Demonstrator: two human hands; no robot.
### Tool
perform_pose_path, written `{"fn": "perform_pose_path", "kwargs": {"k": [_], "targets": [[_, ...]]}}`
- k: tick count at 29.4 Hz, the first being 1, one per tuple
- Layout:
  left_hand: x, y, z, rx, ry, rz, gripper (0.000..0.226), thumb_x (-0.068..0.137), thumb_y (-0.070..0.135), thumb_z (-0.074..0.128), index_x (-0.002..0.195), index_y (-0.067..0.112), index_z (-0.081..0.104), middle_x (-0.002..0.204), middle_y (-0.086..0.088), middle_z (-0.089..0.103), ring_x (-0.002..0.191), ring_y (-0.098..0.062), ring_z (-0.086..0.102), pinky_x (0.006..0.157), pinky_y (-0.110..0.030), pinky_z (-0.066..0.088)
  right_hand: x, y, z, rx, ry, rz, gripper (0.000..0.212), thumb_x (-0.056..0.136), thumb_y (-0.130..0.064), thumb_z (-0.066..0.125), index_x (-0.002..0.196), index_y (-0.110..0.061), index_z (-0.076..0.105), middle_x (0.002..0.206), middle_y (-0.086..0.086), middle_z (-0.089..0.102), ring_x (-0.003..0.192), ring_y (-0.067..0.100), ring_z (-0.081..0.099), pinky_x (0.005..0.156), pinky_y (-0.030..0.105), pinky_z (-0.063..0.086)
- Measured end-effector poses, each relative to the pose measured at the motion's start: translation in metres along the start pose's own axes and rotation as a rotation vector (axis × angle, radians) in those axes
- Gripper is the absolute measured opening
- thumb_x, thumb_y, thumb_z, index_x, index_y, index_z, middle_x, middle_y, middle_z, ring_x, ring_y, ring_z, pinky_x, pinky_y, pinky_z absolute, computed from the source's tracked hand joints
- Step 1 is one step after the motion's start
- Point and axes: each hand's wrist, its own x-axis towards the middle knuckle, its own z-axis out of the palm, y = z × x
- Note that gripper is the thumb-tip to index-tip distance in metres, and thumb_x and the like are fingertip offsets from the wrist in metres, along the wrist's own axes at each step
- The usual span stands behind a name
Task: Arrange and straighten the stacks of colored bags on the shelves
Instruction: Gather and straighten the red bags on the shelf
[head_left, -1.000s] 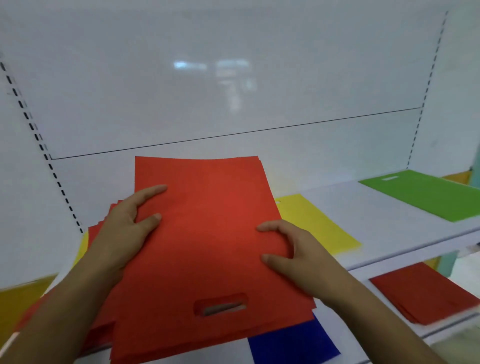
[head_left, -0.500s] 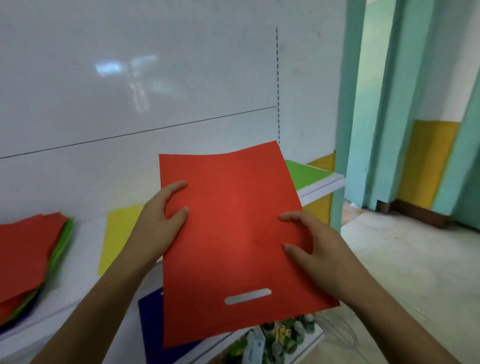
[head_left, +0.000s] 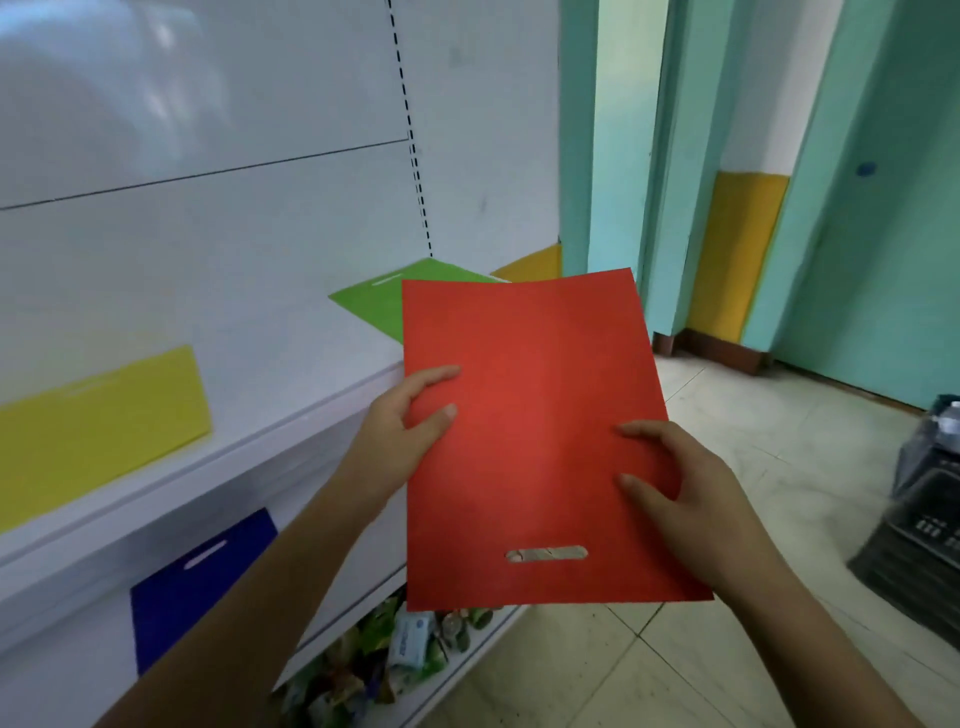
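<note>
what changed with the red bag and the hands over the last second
A second ago both hands pressed on a red stack lying on the shelf. Now the red bag is lifted clear and carried right, past the shelf's end, over the floor, partly covering the green bag. The view swung right too. Unchanged: left hand and right hand grip its side edges, handle slot toward the person; yellow bag and blue bag lie flat.
</note>
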Motion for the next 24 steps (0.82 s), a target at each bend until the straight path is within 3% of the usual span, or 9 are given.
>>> {"fn": "perform_pose_path", "kwargs": {"k": [4,7,12,14,17,20,24], "targets": [[0.025,-0.035,0.040,0.075,-0.040,-0.036,0.040,0.088,0.001,0.059,0.120,0.025,0.062,0.118,0.012,0.061,0.102,0.011,0.057,0.086,-0.008,0.045,0.021,0.040,0.001,-0.018,-0.036,0.068,0.043,0.088,-0.014,0.064,0.120,-0.039,0.051,0.115,-0.016,0.053,0.088,-0.012,0.050,0.062,0.002,0.039],[0.036,-0.067,0.061,0.140,-0.010,-0.084,0.041,0.088,0.001,0.059,0.118,0.028,0.063,0.116,0.019,0.059,0.103,0.014,0.055,0.088,-0.005,0.042,0.042,0.071,0.008,-0.014,-0.137,0.129,0.045,0.088,-0.010,0.060,0.119,-0.039,0.048,0.116,-0.013,0.054,0.087,-0.007,0.055,0.067,0.008,0.042],[0.059,-0.127,0.086,0.134,0.052,-0.259,0.038,0.088,0.002,0.059,0.102,0.036,0.069,0.098,0.031,0.066,0.098,0.006,0.062,0.092,-0.023,0.050,0.096,0.121,0.026,0.072,-0.345,0.232,0.046,0.086,-0.006,0.057,0.121,-0.035,0.051,0.113,-0.007,0.058,0.085,0.007,0.064,0.072,0.030,0.057],[0.074,-0.143,0.094,0.101,0.108,-0.353,0.034,0.089,0.002,0.059,0.099,0.033,0.070,0.094,0.023,0.069,0.094,-0.005,0.065,0.091,-0.032,0.052,0.121,0.135,0.033,0.092,-0.405,0.245,0.046,0.085,-0.005,0.057,0.122,-0.032,0.051,0.114,-0.006,0.057,0.088,0.009,0.064,0.077,0.034,0.057],[0.095,-0.163,0.101,0.073,0.157,-0.420,0.033,0.090,0.004,0.058,0.097,0.035,0.068,0.108,0.002,0.067,0.100,-0.016,0.064,0.092,-0.037,0.052,0.153,0.154,0.044,0.097,-0.442,0.226,0.050,0.083,-0.005,0.057,0.126,-0.029,0.049,0.114,-0.005,0.056,0.093,0.012,0.062,0.083,0.037,0.054],[0.117,-0.184,0.103,0.064,0.175,-0.499,0.034,0.092,0.006,0.057,0.111,0.033,0.065,0.124,-0.003,0.060,0.106,-0.019,0.061,0.090,-0.031,0.051,0.184,0.175,0.056,0.100,-0.476,0.231,0.052,0.083,-0.005,0.057,0.130,-0.025,0.048,0.125,-0.001,0.052,0.102,0.016,0.058,0.089,0.038,0.051],[0.123,-0.209,0.092,0.118,0.106,-0.583,0.047,0.093,0.004,0.054,0.133,0.027,0.052,0.129,0.001,0.053,0.103,-0.011,0.060,0.079,-0.018,0.051,0.202,0.200,0.084,0.009,-0.511,0.162,0.054,0.082,-0.003,0.056,0.131,-0.024,0.049,0.128,-0.002,0.053,0.102,0.010,0.052,0.087,0.025,0.045]]}}
